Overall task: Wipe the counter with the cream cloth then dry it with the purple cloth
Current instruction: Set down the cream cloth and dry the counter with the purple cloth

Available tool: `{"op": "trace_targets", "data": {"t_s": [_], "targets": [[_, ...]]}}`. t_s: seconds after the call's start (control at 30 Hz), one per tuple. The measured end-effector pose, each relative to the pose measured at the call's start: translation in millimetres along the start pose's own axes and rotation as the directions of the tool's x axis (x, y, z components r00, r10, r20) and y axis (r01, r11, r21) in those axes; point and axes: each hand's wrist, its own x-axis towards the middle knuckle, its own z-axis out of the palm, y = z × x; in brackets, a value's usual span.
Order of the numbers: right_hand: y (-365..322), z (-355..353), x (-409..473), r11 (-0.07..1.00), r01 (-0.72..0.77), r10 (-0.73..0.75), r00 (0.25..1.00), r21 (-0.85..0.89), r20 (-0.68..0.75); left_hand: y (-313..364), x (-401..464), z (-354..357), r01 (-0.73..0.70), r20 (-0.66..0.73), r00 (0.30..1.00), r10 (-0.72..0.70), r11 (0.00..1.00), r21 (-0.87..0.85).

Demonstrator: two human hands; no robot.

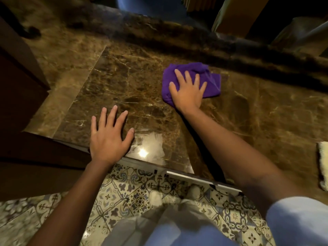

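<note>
The purple cloth [211, 80] lies bunched on the brown marble counter [124, 82], a little right of centre. My right hand [188, 91] presses flat on the cloth, fingers spread over it. My left hand [110, 137] rests flat on the bare counter near its front edge, fingers apart, holding nothing. The cream cloth [323, 164] lies at the far right edge of the view, only partly visible.
A dark wooden cabinet [17, 82] stands at the left of the counter. A raised marble ledge [177, 32] runs along the back, with boxes [236, 15] behind it. Patterned floor tiles [133, 192] and my feet show below the counter's front edge.
</note>
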Motion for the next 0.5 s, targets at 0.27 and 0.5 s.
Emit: {"op": "trace_targets", "data": {"t_s": [0.27, 0.5], "targets": [[-15.6, 13.5, -130.3, 0.935, 0.354, -0.352, 0.933, -0.008, 0.079, -7.3, 0.0, -8.3, 0.031, 0.031, 0.999, -0.025, 0.97, -0.242], [49.5, -6.6, -189.0, 0.928, 0.371, -0.369, 0.924, -0.01, 0.1, -63.7, 12.9, -24.2, 0.139, 0.024, 0.99, -0.137, 0.984, -0.109]]}}
